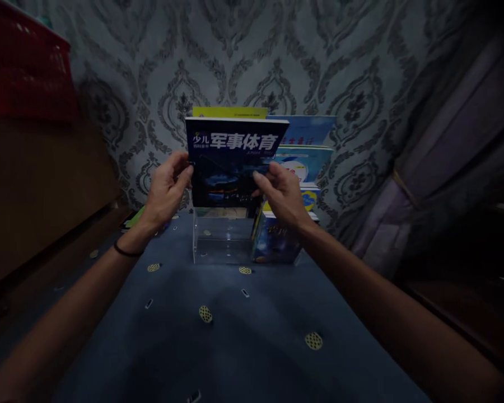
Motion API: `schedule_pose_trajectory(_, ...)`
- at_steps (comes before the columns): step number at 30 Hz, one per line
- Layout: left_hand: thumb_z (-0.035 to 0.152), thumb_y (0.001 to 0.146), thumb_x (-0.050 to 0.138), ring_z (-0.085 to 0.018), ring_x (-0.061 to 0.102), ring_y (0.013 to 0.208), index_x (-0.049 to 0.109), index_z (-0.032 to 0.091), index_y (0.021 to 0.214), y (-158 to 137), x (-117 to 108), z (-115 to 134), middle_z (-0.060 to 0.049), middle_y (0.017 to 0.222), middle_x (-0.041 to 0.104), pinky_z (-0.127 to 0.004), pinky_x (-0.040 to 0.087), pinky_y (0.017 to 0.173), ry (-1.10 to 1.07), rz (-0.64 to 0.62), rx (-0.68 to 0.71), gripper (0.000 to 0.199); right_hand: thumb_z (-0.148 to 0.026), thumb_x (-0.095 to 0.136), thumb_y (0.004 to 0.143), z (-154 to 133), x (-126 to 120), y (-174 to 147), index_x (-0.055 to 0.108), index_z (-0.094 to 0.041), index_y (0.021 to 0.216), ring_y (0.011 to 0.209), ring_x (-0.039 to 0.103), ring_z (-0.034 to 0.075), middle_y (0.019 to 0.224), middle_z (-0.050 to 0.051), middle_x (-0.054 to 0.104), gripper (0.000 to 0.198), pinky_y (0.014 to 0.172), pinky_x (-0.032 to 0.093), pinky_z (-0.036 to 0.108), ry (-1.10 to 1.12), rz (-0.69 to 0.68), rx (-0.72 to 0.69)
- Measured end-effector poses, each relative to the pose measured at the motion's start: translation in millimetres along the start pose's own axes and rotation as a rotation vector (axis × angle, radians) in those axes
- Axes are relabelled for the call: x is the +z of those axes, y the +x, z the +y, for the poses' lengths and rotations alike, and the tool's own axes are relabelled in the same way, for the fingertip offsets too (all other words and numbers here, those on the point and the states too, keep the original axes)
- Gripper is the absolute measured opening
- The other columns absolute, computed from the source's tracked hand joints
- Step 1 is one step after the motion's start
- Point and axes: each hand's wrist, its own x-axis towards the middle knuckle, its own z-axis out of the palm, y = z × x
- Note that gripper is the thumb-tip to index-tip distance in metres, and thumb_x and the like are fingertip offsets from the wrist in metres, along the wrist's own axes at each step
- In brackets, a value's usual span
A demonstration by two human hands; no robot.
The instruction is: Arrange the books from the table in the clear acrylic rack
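A dark blue book with white Chinese characters on its cover is held upright between my two hands. My left hand pinches its left edge, and my right hand grips the right side with the thumb on the cover. Behind and below the book stands a clear acrylic stand in tiers. A yellow book shows above the held one. Blue books fill the right side of the stand, with another dark blue book at its front right, partly behind my right wrist.
The stand rests on a blue patterned cloth against a wall with damask wallpaper. A red box-like item sits on a brown wooden cabinet at left. A tied curtain hangs at right. Something green lies behind my left wrist.
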Motion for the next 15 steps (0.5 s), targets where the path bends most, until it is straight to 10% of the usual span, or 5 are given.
schedule_pose_trajectory(15, 0.038, 0.087, 0.057, -0.015, 0.058, 0.076, 0.060, 0.017, 0.098, -33, 25, -73, -0.003, 0.086, 0.059, -0.024, 0.055, 0.061, -0.051, -0.041, -0.231, 0.024, -0.060, 0.070, 0.078, 64, 23, -35, 0.038, -0.025, 0.070, 0.058, 0.036, 0.009, 0.065, -0.009, 0.032, 0.048, 0.054, 0.056, 0.024, 0.106, 0.002, 0.255)
